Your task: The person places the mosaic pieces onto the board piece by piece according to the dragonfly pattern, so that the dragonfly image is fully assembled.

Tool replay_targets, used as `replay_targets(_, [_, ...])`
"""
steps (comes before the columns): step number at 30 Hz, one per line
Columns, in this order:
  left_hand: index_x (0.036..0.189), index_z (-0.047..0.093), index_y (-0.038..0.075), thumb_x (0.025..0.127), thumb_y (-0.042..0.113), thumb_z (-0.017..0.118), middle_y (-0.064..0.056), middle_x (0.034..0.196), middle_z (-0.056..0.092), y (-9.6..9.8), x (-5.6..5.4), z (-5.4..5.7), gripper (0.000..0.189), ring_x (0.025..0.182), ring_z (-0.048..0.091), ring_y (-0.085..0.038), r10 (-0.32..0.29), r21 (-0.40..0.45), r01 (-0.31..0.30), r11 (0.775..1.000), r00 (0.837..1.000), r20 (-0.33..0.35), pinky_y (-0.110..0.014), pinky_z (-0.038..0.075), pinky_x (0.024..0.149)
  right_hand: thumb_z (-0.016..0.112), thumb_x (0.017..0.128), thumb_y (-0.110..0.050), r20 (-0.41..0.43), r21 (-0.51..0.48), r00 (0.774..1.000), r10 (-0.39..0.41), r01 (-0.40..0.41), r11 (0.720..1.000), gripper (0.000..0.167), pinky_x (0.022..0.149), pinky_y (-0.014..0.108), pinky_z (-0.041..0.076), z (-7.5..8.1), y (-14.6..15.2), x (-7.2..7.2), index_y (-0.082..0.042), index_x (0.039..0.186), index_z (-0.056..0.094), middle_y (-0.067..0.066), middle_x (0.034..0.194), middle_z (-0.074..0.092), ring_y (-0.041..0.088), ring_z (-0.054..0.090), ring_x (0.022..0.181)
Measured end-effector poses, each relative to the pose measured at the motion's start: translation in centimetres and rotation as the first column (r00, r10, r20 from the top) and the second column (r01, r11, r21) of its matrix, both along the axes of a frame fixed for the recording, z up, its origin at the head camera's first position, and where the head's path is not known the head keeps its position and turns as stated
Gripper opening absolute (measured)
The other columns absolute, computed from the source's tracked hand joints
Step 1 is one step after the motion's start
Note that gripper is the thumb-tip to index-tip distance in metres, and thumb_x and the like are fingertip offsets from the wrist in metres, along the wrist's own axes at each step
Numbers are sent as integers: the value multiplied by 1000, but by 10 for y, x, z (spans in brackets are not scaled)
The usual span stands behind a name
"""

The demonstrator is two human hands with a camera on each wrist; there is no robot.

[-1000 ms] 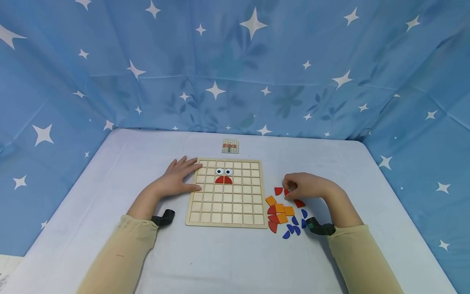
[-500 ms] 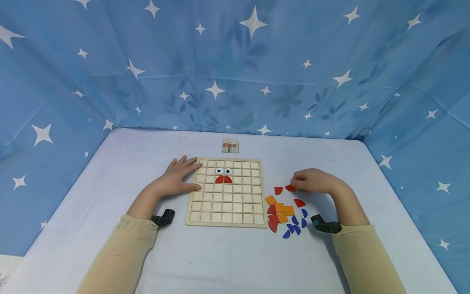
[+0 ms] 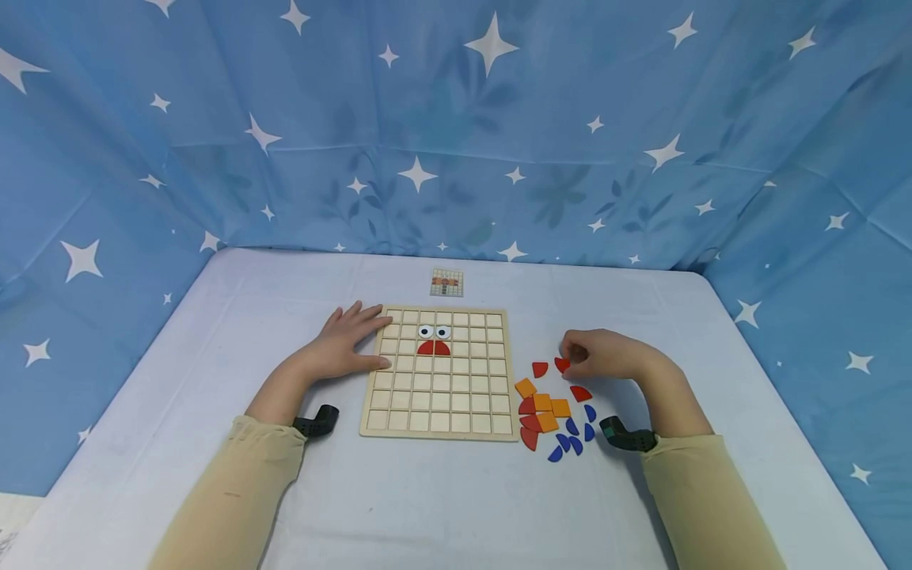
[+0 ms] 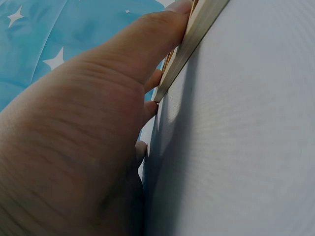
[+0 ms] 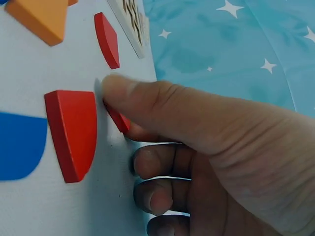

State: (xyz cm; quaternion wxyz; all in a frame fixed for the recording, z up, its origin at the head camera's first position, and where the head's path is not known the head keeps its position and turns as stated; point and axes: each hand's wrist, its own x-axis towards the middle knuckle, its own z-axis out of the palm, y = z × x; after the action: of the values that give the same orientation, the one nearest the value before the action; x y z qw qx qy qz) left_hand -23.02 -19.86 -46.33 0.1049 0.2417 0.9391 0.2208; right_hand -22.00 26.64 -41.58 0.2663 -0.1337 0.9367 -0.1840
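Observation:
My left hand (image 3: pixel 345 344) rests with spread fingers at the left edge of the wooden grid board (image 3: pixel 438 436); its thumb and index finger lie on the rim. In the left wrist view, the thumb (image 4: pixel 162 29) reaches over the board's side. To the right of the board, my right hand (image 3: pixel 606 354) pinches a red quarter-circle tile (image 3: pixel 561 365) between thumb and index finger. The right wrist view shows this red tile (image 5: pixel 118 118) mostly hidden behind the thumb, close to the tabletop; the other fingers are curled. Two eye tiles (image 3: pixel 434 332) sit on the board above two red quarter-circles (image 3: pixel 433 348).
Beside the board lie several orange square tiles (image 3: pixel 560 408), more red quarter-circles (image 3: pixel 540 369) and several blue half-circles (image 3: pixel 555 454). A small pattern card (image 3: pixel 446 283) lies behind the board. A blue starry curtain (image 3: pixel 456 158) borders the white table (image 3: pixel 427 507).
My right hand has moved right and slightly back from the tile pile, then shifted a little left, and the red tile at its fingertips has turned. My left hand stays put.

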Motion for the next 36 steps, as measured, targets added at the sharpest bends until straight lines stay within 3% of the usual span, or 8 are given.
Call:
replay_targets(4, [154, 36, 21, 85, 57, 70, -8, 165, 21, -1, 2, 1, 85, 154, 4, -40, 0, 10, 0, 1000, 1000, 2, -59, -4, 123, 81, 81, -36, -12, 18, 1000, 1, -1, 1000, 41, 67, 30, 45, -1, -1, 0, -19, 110, 58, 4, 86, 54, 19, 53, 83])
replay_targets(8, [154, 36, 21, 85, 57, 70, -7, 166, 21, -1, 2, 0, 85, 154, 4, -40, 3, 12, -3, 1000, 1000, 7, -59, -4, 123, 79, 83, -32, -13, 18, 1000, 13, -13, 1000, 47, 71, 30, 50, -1, -1, 1, -24, 123, 56, 3, 90, 56, 19, 53, 87])
replay_targets(14, [155, 36, 22, 86, 57, 69, -6, 166, 20, -1, 2, 0, 84, 154, 3, -39, 11, 10, -11, 1000, 1000, 17, -57, -5, 123, 74, 88, -26, -26, -18, 999, 32, -33, 999, 35, 70, 29, 49, -5, 0, 1, -27, 119, 58, 2, 87, 57, 19, 54, 84])
replay_targets(26, [155, 35, 22, 86, 58, 68, -6, 166, 20, -3, 2, 1, 84, 154, 3, -38, 7, 5, -7, 1000, 1000, 6, -58, -4, 123, 73, 89, -26, -70, -67, 995, 68, -73, 995, 27, 67, 31, 48, -6, -9, -2, -29, 113, 60, 0, 81, 57, 18, 55, 79])
replay_targets(32, [154, 36, 21, 86, 57, 69, -8, 165, 21, -3, 3, 0, 84, 153, 5, -41, -1, 18, 1, 1000, 1000, -7, -60, -4, 122, 76, 87, -23, -207, -152, 972, 111, -145, 978, 26, 72, 29, 52, -3, -23, 0, -24, 109, 63, -3, 99, 58, 17, 53, 88])
replay_targets(36, [155, 36, 21, 85, 58, 69, -8, 165, 21, -1, 2, 0, 85, 153, 4, -41, -6, 20, 6, 1000, 1000, -7, -60, -4, 122, 75, 88, -22, -213, -187, 968, 132, -173, 967, 31, 70, 27, 54, 1, -38, 3, -22, 116, 62, -5, 100, 60, 16, 54, 86])
